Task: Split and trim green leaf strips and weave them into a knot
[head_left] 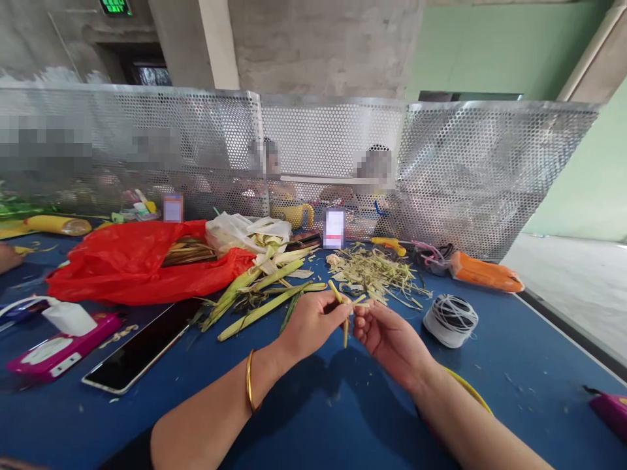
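Observation:
My left hand [313, 320] is closed, thumb and fingers pinching a small piece of folded yellow-green leaf strips [345, 333]. Opposite it, my right hand [386, 333] has its fingers curled, pinching a pale end of the same strips. The strips cross each other, one end pointing up-left and one hanging down. Both hands hover over the blue table, close together. Behind them lies a heap of thin leaf shreds [375, 271]. Long green leaf stalks [264, 313] lie just beyond my left hand. A spool of whitish cord [450, 320] stands right of my right hand.
A red plastic bag [122, 261], a black phone [142, 346] and a magenta power strip [63, 352] occupy the left side. An orange packet [484, 273] and a yellow tool [389, 245] lie at the back right. A perforated metal screen [333, 140] runs along the far edge, with people beyond.

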`<state>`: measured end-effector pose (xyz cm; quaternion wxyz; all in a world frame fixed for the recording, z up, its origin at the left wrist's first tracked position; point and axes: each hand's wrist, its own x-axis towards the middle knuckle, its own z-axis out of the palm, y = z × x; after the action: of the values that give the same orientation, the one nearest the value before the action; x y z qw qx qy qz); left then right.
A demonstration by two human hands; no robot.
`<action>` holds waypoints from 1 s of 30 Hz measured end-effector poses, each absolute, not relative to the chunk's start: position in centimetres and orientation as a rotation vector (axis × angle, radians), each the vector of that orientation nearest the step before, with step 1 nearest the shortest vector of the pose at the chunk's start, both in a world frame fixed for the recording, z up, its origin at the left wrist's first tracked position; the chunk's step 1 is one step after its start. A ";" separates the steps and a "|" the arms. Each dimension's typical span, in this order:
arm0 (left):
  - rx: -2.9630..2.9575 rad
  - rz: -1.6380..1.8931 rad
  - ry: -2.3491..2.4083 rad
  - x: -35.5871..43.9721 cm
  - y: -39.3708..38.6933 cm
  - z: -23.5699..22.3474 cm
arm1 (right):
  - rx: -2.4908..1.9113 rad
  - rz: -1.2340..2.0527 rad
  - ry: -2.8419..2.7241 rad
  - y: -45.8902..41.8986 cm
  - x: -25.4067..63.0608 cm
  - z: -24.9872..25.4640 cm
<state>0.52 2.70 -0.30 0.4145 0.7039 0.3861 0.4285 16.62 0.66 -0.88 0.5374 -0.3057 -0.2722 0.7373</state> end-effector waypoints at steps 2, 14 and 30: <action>1.840 1.125 1.126 0.6 2.8 -0.6 | -0.772 1.632 -0.709 0.3 15.9 -1.3; 2.123 0.715 1.139 0.2 2.7 -0.3 | -1.091 0.845 -1.746 0.2 18.0 0.3; 2.000 1.064 1.280 0.3 3.2 -0.4 | -1.171 0.854 -1.825 0.0 17.0 -0.9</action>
<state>0.31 3.17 -0.42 0.2665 0.7408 0.4741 0.3942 17.04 0.03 -0.85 0.3945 -0.4619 -0.7195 0.3367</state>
